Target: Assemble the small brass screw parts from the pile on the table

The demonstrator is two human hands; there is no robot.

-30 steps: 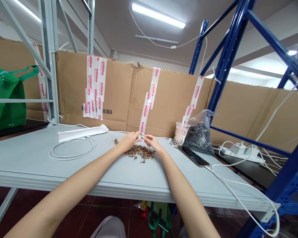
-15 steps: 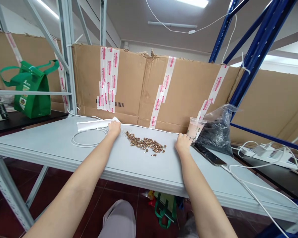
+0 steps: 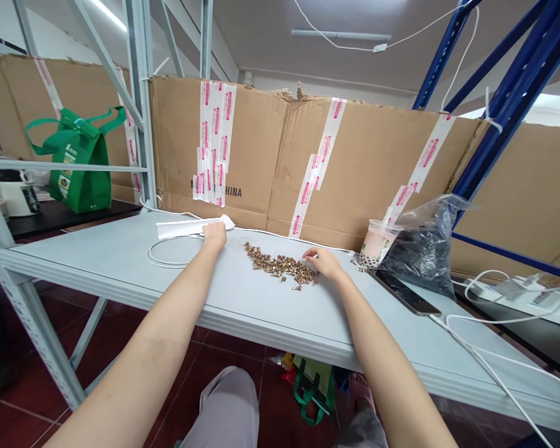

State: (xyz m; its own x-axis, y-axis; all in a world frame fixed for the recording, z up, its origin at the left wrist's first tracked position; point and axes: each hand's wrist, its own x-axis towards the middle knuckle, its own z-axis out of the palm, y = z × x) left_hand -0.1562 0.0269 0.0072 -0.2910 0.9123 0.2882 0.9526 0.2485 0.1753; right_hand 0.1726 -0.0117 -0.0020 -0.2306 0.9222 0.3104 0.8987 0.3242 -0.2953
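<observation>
Hands (image 3: 325,262) closer together (cardboard-backed tabletop (image 3: 266,305))

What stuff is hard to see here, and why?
All in the head view:
- What the left hand might hold: the hand itself hides it.
- How many screw-like pieces: too small and heaped.
- Middle of the printing on the cardboard: tape covers it.
- What the dark contents are: blurred behind the plastic bag.

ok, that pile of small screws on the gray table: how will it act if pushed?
The screws will likely spread rather than shift as one mass, since they lie loose in a heap. Stray ones at the near edge may roll in arcs, given their wider heads. Each is probably rigid and a bit heavy for its size, judging by the metallic sheen.
</observation>
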